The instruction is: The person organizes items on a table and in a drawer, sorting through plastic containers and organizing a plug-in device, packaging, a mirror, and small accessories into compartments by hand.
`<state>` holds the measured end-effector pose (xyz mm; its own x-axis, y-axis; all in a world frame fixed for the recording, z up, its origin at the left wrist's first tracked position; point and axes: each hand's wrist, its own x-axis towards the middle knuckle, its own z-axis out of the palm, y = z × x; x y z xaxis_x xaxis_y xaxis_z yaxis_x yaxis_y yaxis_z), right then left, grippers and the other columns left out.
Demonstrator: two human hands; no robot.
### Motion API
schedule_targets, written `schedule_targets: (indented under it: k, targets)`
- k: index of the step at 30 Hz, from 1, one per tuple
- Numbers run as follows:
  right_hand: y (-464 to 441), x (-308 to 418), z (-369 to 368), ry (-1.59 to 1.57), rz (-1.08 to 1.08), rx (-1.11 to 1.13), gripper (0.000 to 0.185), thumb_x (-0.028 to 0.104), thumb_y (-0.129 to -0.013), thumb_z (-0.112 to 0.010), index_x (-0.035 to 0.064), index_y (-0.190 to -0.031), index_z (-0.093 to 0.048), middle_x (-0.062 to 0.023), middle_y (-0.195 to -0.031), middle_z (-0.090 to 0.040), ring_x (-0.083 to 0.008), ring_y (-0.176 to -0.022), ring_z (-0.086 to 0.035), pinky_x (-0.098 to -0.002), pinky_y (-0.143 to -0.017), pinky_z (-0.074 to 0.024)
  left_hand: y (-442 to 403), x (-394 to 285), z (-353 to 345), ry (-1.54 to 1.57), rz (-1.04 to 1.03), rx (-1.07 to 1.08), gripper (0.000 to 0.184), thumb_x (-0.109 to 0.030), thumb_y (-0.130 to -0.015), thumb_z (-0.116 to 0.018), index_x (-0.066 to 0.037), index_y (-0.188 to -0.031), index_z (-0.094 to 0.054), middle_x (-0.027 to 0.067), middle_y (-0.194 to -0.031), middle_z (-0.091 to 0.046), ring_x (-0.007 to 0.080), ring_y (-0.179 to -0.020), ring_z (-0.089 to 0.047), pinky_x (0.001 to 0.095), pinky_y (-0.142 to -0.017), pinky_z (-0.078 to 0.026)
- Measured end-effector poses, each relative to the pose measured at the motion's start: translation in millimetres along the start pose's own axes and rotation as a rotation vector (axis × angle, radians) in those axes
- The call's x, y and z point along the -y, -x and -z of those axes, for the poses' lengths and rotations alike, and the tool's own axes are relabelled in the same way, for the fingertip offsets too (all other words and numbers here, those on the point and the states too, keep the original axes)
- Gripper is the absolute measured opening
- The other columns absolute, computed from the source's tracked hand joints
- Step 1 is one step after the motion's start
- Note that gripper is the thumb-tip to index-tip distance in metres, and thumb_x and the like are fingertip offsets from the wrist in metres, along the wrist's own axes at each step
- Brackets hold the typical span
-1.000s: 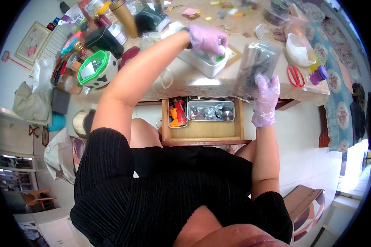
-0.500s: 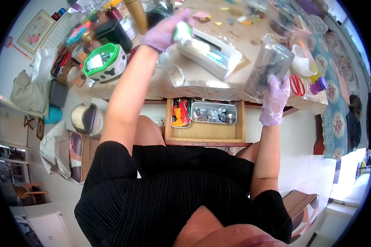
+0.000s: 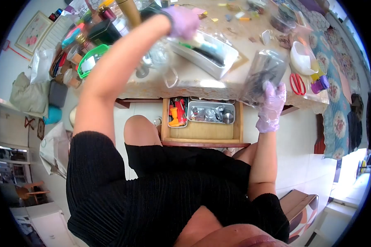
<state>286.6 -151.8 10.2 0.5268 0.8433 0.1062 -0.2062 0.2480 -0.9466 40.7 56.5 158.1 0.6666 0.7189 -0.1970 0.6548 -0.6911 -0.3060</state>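
Basically, R hand (image 3: pixel 272 106) has the bag (image 3: pixel 269 62) pinched w/ its fingers at the near R side, dark stuff inside, by the table (image 3: pixel 193 77) edge. Bag's btwn the white tray (image 3: pixel 221 72) & the bowl (image 3: pixel 303 61); red scissors (image 3: pixel 297 91) nearby. L hand (image 3: pixel 184 23) is blurred near tray's far L end, can't tell if gripping.

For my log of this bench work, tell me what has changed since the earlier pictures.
The left hand has moved left and farther off, from above the near part of the white box to its far end. The green-and-white item it carried no longer shows; blur hides whether it was let go. Unchanged: the right hand holds the clear plastic pack, and the drawer is open.
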Motion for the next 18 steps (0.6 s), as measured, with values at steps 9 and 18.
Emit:
schedule_targets:
  k: [9,18]
  targets:
    - [-40.9,81.6,-73.2,0.805,0.518,0.193,0.034,0.021,-0.084,-0.067,-0.0037,-0.107,-0.06,-0.0167,-0.094,-0.067,-0.0234,-0.088,-0.065,-0.0361,-0.081,-0.0503,152.8,23.5,-40.1,1.456,-0.117,-0.639,0.032,-0.016,-0.085,-0.071,-0.005,-0.114,-0.066,0.0029,-0.104,-0.069,0.0115,-0.092,-0.065,0.0276,-0.077,-0.056]
    - [-78.5,67.6,-196.2,1.363,0.779,0.738,0.03,0.014,-0.084,-0.06,-0.0023,-0.108,-0.062,-0.0279,-0.093,-0.066,-0.0442,-0.09,-0.065,-0.0486,-0.081,-0.0516,106.9,-61.0,-129.2,1.328,-0.342,-0.232,0.025,-0.015,-0.081,-0.071,-0.005,-0.105,-0.071,0.0119,-0.109,-0.068,0.0246,-0.106,-0.063,0.0351,-0.098,-0.046]
